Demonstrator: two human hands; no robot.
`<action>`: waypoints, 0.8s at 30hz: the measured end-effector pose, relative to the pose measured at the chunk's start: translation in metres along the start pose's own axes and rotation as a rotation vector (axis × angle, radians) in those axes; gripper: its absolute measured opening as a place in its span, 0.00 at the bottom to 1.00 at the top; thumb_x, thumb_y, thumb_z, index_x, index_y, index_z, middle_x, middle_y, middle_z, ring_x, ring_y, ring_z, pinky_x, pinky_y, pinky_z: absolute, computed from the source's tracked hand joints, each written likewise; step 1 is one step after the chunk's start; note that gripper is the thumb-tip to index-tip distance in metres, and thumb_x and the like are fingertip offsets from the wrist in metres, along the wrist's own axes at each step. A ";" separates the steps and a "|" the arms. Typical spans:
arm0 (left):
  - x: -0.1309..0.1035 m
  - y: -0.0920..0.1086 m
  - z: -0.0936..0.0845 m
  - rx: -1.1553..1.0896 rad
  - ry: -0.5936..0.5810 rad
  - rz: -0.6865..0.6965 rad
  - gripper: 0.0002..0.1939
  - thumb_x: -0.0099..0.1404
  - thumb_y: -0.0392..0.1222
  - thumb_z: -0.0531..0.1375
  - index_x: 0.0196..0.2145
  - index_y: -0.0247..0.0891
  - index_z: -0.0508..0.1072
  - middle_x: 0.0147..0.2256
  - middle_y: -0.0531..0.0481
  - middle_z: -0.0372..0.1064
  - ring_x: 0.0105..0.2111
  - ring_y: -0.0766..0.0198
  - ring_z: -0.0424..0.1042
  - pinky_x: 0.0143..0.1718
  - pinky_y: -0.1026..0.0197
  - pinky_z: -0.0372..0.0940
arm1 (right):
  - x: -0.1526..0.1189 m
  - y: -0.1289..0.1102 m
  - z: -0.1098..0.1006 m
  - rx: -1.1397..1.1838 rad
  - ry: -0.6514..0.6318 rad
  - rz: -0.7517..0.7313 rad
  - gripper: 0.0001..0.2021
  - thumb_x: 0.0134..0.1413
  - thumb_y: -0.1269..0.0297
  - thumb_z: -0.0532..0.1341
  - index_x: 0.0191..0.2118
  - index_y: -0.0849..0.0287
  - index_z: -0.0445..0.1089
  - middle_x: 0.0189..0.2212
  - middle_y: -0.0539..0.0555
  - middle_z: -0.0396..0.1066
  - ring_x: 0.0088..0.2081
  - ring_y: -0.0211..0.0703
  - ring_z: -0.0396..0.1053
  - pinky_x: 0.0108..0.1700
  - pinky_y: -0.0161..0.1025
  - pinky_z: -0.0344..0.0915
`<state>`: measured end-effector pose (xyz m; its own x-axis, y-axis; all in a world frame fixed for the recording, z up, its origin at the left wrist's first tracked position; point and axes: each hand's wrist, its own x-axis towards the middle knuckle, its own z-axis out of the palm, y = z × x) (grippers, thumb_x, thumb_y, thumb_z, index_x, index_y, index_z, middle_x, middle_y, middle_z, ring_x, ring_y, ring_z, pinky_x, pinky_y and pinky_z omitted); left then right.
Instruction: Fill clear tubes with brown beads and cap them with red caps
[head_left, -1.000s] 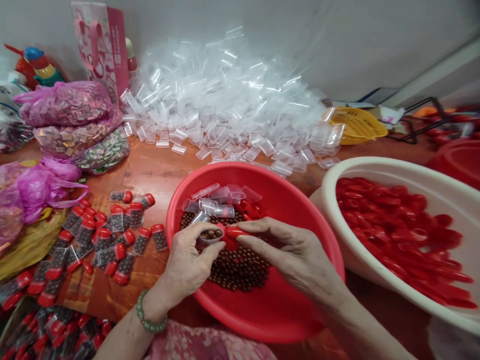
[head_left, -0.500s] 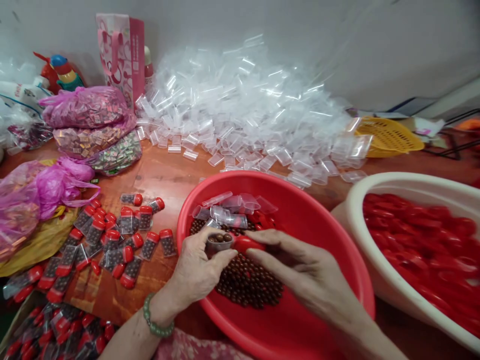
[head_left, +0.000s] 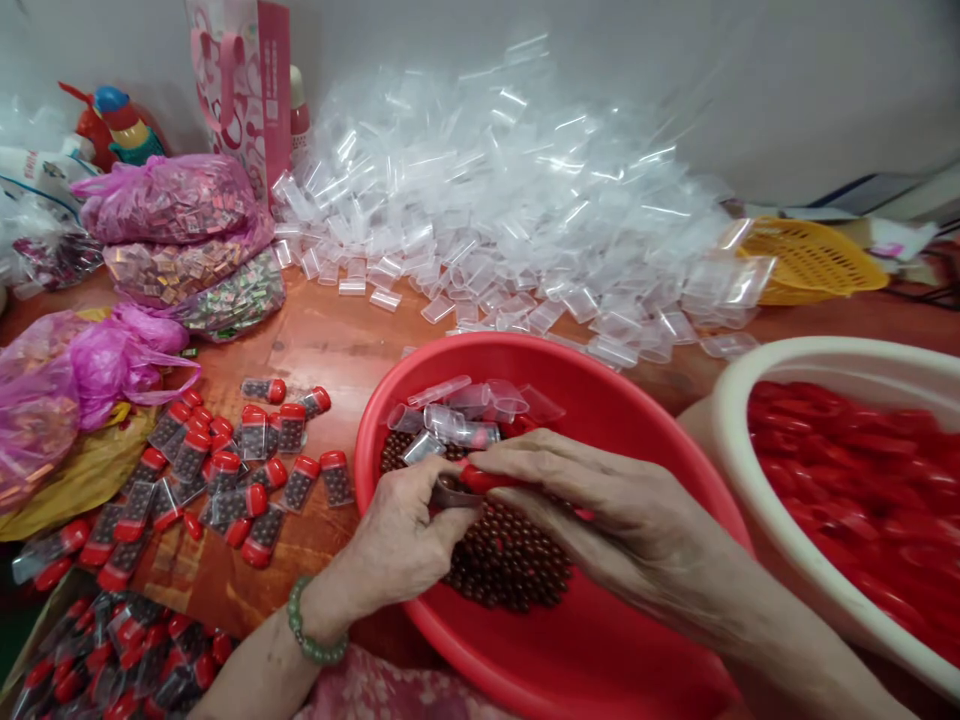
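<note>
My left hand [head_left: 409, 530], with a green bead bracelet at the wrist, is closed round a clear plastic container [head_left: 448, 490] of brown balls, mostly hidden by the fingers. Between the fingers and thumb of my right hand [head_left: 600, 495] is a red cap [head_left: 478, 478], held against the container's mouth; whether it is seated I cannot tell. Both hands are over a red basin [head_left: 630, 640]. Inside it lie a heap of small brown balls [head_left: 510, 560] and several empty clear containers [head_left: 450, 425].
Capped containers [head_left: 262, 535] lie scattered on the table at left, with more in a box [head_left: 127, 650] below. A large pile of empty clear containers [head_left: 510, 220] spreads along the wall. At right stands a white tub [head_left: 731, 420] of red caps, near a yellow basket [head_left: 817, 262].
My right hand has moved left and brought the red cap onto the mouth of the container. My left hand still grips the container, now tilted. The view has shifted slightly.
</note>
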<state>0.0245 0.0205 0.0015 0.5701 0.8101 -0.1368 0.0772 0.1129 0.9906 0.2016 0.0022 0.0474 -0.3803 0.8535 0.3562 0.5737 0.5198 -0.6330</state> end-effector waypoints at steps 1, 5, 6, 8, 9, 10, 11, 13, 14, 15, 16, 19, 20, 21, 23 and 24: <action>0.000 0.000 0.000 0.012 -0.005 -0.007 0.04 0.63 0.36 0.58 0.36 0.34 0.71 0.31 0.52 0.67 0.32 0.67 0.64 0.35 0.65 0.59 | -0.003 0.001 -0.003 -0.027 -0.007 0.004 0.13 0.61 0.73 0.56 0.49 0.54 0.68 0.40 0.53 0.74 0.40 0.38 0.75 0.42 0.32 0.73; 0.001 0.001 0.000 0.034 -0.011 -0.041 0.03 0.63 0.37 0.58 0.35 0.35 0.70 0.29 0.54 0.64 0.30 0.68 0.62 0.33 0.65 0.57 | -0.011 0.003 -0.015 -0.125 -0.043 0.036 0.12 0.62 0.72 0.55 0.49 0.54 0.68 0.41 0.53 0.74 0.41 0.39 0.75 0.41 0.31 0.73; 0.001 0.001 0.000 0.034 -0.008 -0.049 0.03 0.63 0.37 0.58 0.35 0.35 0.69 0.29 0.54 0.64 0.30 0.68 0.61 0.33 0.65 0.57 | -0.012 0.003 -0.017 -0.134 -0.043 0.047 0.12 0.62 0.72 0.55 0.49 0.54 0.68 0.41 0.53 0.74 0.41 0.39 0.75 0.41 0.31 0.73; 0.000 0.002 0.000 0.027 -0.007 -0.061 0.04 0.63 0.37 0.58 0.35 0.35 0.69 0.29 0.54 0.64 0.30 0.68 0.62 0.33 0.65 0.57 | -0.011 0.003 -0.018 -0.128 -0.018 0.052 0.12 0.61 0.72 0.56 0.48 0.54 0.69 0.41 0.52 0.74 0.41 0.39 0.75 0.42 0.31 0.73; 0.000 0.002 0.000 0.025 -0.006 -0.062 0.04 0.63 0.37 0.58 0.35 0.35 0.69 0.29 0.54 0.64 0.30 0.68 0.62 0.33 0.65 0.57 | -0.010 0.003 -0.018 -0.122 0.003 0.049 0.12 0.61 0.72 0.57 0.48 0.54 0.69 0.41 0.52 0.74 0.41 0.39 0.74 0.43 0.31 0.73; 0.000 0.002 0.000 0.022 -0.003 -0.059 0.04 0.63 0.37 0.58 0.35 0.35 0.69 0.29 0.54 0.64 0.30 0.68 0.62 0.33 0.65 0.57 | -0.009 0.003 -0.017 -0.115 0.021 0.047 0.12 0.60 0.73 0.57 0.48 0.54 0.69 0.41 0.52 0.74 0.41 0.38 0.74 0.43 0.31 0.73; 0.000 0.002 0.000 0.019 0.000 -0.055 0.03 0.62 0.36 0.58 0.35 0.34 0.69 0.29 0.54 0.64 0.30 0.68 0.62 0.33 0.65 0.57 | -0.007 0.002 -0.016 -0.107 0.036 0.048 0.12 0.60 0.73 0.58 0.48 0.54 0.69 0.41 0.52 0.74 0.42 0.38 0.74 0.44 0.31 0.72; 0.000 0.002 0.000 0.012 0.003 -0.043 0.02 0.62 0.35 0.57 0.34 0.34 0.69 0.28 0.54 0.64 0.30 0.68 0.62 0.33 0.65 0.58 | -0.004 0.000 -0.013 -0.084 0.065 0.070 0.12 0.60 0.73 0.58 0.47 0.54 0.69 0.41 0.52 0.74 0.42 0.38 0.74 0.45 0.31 0.72; 0.000 0.002 0.000 0.007 0.004 -0.037 0.02 0.62 0.35 0.57 0.34 0.34 0.69 0.28 0.54 0.64 0.29 0.68 0.61 0.33 0.65 0.57 | -0.002 -0.002 -0.011 -0.068 0.076 0.085 0.12 0.60 0.72 0.59 0.47 0.54 0.69 0.41 0.51 0.74 0.42 0.37 0.74 0.45 0.31 0.72; 0.000 0.002 0.000 0.003 0.002 -0.029 0.02 0.62 0.35 0.57 0.34 0.34 0.69 0.28 0.54 0.64 0.30 0.68 0.61 0.33 0.65 0.58 | -0.001 -0.003 -0.009 -0.050 0.084 0.094 0.11 0.59 0.72 0.59 0.47 0.54 0.69 0.41 0.51 0.75 0.42 0.37 0.74 0.45 0.31 0.72; 0.001 0.001 0.000 -0.002 -0.003 -0.015 0.03 0.63 0.35 0.57 0.35 0.34 0.69 0.29 0.54 0.64 0.30 0.68 0.62 0.34 0.65 0.58 | 0.000 -0.004 -0.006 -0.031 0.086 0.098 0.12 0.59 0.72 0.59 0.47 0.53 0.69 0.41 0.51 0.75 0.41 0.37 0.74 0.45 0.31 0.72; 0.001 0.000 -0.001 -0.012 -0.018 0.030 0.05 0.63 0.35 0.57 0.37 0.34 0.70 0.33 0.52 0.67 0.34 0.67 0.64 0.38 0.64 0.59 | 0.001 -0.005 -0.001 0.009 0.052 0.069 0.12 0.59 0.73 0.59 0.47 0.53 0.70 0.40 0.51 0.75 0.41 0.38 0.74 0.44 0.32 0.72; 0.001 0.000 -0.001 -0.017 -0.016 0.029 0.05 0.63 0.35 0.57 0.37 0.34 0.70 0.33 0.51 0.67 0.34 0.66 0.64 0.38 0.64 0.59 | 0.000 -0.004 -0.002 0.005 0.038 0.063 0.13 0.60 0.73 0.58 0.48 0.53 0.70 0.40 0.52 0.75 0.41 0.38 0.75 0.43 0.32 0.73; 0.001 0.000 0.000 -0.021 -0.010 0.016 0.05 0.63 0.35 0.57 0.37 0.34 0.70 0.33 0.51 0.68 0.34 0.66 0.64 0.38 0.64 0.59 | -0.001 -0.003 -0.003 -0.012 0.030 0.064 0.13 0.60 0.73 0.58 0.48 0.53 0.70 0.41 0.52 0.75 0.41 0.39 0.75 0.42 0.33 0.73; 0.000 0.000 0.000 -0.030 0.007 -0.034 0.04 0.63 0.37 0.58 0.37 0.34 0.70 0.31 0.52 0.67 0.32 0.67 0.64 0.36 0.64 0.59 | -0.006 0.000 -0.009 -0.072 0.029 0.075 0.13 0.60 0.71 0.58 0.48 0.52 0.70 0.41 0.52 0.75 0.40 0.41 0.75 0.41 0.34 0.74; 0.000 0.000 0.000 -0.035 0.011 -0.056 0.04 0.63 0.37 0.58 0.37 0.34 0.70 0.30 0.52 0.67 0.31 0.68 0.64 0.35 0.65 0.59 | -0.009 0.001 -0.013 -0.106 0.036 0.081 0.12 0.60 0.70 0.58 0.48 0.51 0.71 0.41 0.52 0.76 0.40 0.42 0.76 0.41 0.36 0.75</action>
<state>0.0246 0.0209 0.0012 0.5568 0.8081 -0.1923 0.0801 0.1782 0.9807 0.2148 -0.0045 0.0525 -0.3045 0.8924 0.3329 0.6757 0.4487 -0.5849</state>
